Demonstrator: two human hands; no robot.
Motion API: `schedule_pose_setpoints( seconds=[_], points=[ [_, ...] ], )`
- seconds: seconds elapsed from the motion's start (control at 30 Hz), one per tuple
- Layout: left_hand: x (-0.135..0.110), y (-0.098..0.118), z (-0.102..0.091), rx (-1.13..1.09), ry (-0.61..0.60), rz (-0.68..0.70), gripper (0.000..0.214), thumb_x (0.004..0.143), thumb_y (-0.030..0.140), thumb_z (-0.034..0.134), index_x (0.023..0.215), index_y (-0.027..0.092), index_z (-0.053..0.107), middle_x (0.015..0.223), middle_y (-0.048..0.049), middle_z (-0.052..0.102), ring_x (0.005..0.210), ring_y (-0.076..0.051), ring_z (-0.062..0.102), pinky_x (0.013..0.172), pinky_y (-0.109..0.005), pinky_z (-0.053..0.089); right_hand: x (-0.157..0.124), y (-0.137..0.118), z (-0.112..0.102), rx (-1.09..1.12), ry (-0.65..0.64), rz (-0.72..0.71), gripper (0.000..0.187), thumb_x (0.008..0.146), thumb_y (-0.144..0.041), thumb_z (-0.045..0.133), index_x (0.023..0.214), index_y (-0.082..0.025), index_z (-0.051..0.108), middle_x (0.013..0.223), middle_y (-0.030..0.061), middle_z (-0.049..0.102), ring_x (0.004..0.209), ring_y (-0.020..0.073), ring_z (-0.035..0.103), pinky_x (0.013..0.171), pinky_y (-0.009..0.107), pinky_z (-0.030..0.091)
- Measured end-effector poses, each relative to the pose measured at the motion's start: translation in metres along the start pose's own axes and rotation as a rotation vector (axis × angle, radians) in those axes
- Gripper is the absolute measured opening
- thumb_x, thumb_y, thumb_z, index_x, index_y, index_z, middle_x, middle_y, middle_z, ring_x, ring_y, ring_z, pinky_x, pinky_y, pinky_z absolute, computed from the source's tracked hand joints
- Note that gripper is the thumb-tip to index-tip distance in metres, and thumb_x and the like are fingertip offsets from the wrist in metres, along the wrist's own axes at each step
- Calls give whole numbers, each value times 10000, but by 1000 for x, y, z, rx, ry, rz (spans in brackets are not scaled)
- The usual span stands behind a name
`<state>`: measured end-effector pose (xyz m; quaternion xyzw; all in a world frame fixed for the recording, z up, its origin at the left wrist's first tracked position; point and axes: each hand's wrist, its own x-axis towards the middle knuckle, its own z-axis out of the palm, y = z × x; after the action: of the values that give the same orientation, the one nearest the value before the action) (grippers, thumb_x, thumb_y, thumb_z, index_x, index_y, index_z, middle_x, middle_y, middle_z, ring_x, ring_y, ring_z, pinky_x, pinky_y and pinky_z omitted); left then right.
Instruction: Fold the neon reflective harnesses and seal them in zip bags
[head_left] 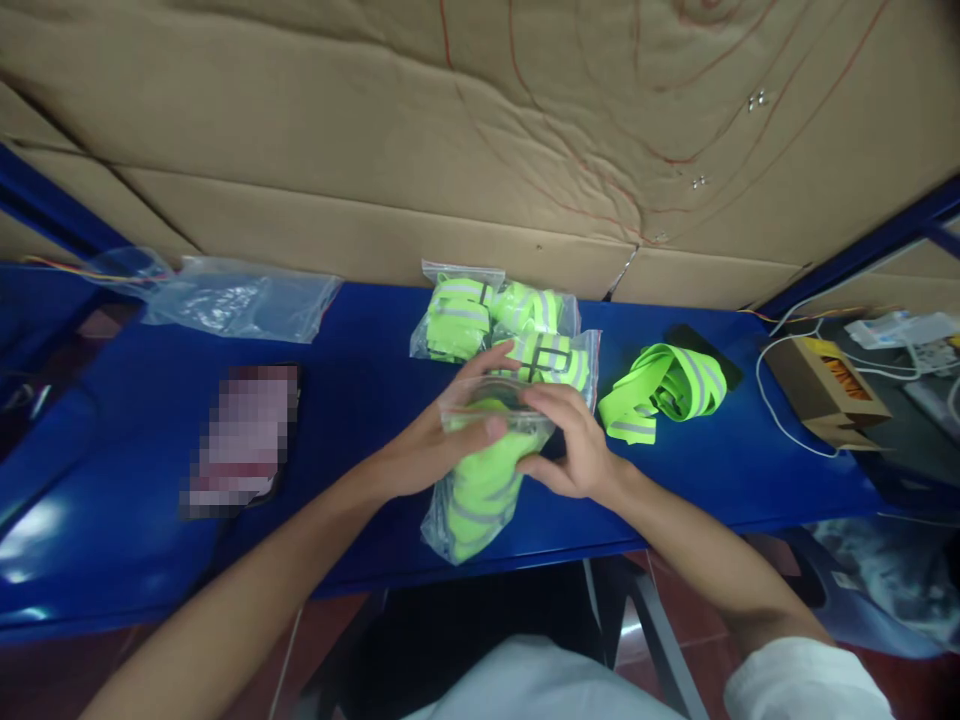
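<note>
Between my hands is a clear zip bag [487, 480] with a rolled neon-yellow reflective strap inside, its mouth gaping toward the back of the table. My left hand [435, 440] grips the bag's left rim, thumb across the front. On the right side, my right hand [570, 430] pinches the rim with its fingers over the top edge. Just beyond lie several bagged reflective straps [459, 318], one with a black buckle showing. A loose strap [667, 385], coiled with one end trailing, rests to the right of my right hand.
A blue table [360, 390] stands against a cardboard-covered wall [315, 130]. Empty clear plastic bags [240, 300] lie at the back left, near a blurred-out phone-like object [244, 435]. An open cardboard box [825, 390] and white cables are at the right.
</note>
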<state>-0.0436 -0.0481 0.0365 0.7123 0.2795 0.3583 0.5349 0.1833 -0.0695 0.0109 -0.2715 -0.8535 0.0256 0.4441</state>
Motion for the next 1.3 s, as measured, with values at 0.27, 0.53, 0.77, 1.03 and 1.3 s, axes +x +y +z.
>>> schedule_pose_setpoints(
  seconds=[0.27, 0.53, 0.77, 1.03, 1.3],
  points=[
    [19, -17, -2, -136, 289, -198, 728, 767, 526, 893, 1381, 233, 635, 1332, -101, 666, 1121, -253, 648, 862, -323, 550, 2, 12, 3, -9, 125, 316, 587, 1010, -499, 649, 1513, -265, 456, 1369, 140, 597, 1312, 297, 590, 1064, 494, 570],
    [15, -10, -10, -253, 308, -162, 331, 804, 463, 900, 972, 244, 716, 1184, -18, 707, 1058, -173, 618, 830, -236, 472, 12, 20, -4, 287, 191, 524, 309, 1031, -526, 610, 1059, -240, 722, 1132, 88, 667, 1119, 220, 642, 961, 392, 558],
    [17, -22, -40, -218, 6, -236, 444, 910, 610, 744, 1076, 204, 813, 1194, -134, 779, 1050, -258, 717, 895, -348, 559, 17, 31, -16, 609, 93, 583, 491, 883, -553, 799, 680, -188, 540, 996, 52, 590, 964, 173, 583, 889, 339, 494],
    [17, -12, -50, -30, -2, -195, 279, 821, 477, 865, 846, 205, 803, 952, -59, 800, 668, -134, 684, 697, -270, 578, 18, 48, -21, 799, -19, 665, 456, 806, -547, 867, 747, -191, 588, 1001, 35, 608, 904, 145, 579, 776, 279, 468],
    [24, -15, -39, -103, 318, -100, 324, 755, 424, 924, 856, 190, 723, 882, -39, 772, 690, -125, 639, 657, -249, 536, 17, 49, -34, 487, -121, 768, 403, 848, -527, 836, 835, -194, 609, 798, -3, 657, 726, 114, 566, 695, 272, 437]
  ],
)
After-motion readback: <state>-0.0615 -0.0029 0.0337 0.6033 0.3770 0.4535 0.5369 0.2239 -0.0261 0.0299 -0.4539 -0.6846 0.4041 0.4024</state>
